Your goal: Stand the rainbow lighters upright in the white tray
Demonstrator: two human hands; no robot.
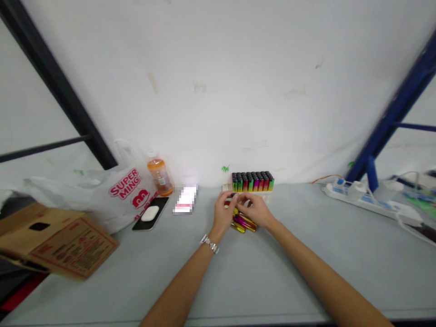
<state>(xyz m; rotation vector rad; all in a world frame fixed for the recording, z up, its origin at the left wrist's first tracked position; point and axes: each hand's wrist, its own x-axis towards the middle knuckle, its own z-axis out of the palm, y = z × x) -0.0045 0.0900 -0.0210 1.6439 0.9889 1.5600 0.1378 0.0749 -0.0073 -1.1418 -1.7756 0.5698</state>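
Note:
Side by side at the middle of the table, my left hand point(224, 213) and my right hand point(255, 209) meet with bent, closed fingers. A small dark-tipped thing shows between their fingertips, too small to make out fully. Just below the fingers, several shiny metallic lighters point(245, 222) in yellow, pink and red lie loosely on the table, partly hidden by the hands. Behind the hands, a block of upright lighters point(253, 182) with black tops and multicoloured bodies stands in tight rows near the wall.
A grey table point(293, 272) carries a cardboard box point(73, 245), a white plastic bag point(102, 195), an orange bottle point(160, 176), a phone point(162, 206) with a white case point(150, 213) on it, and a bright blurred screen point(185, 200) at left. A power strip point(371, 202) lies right.

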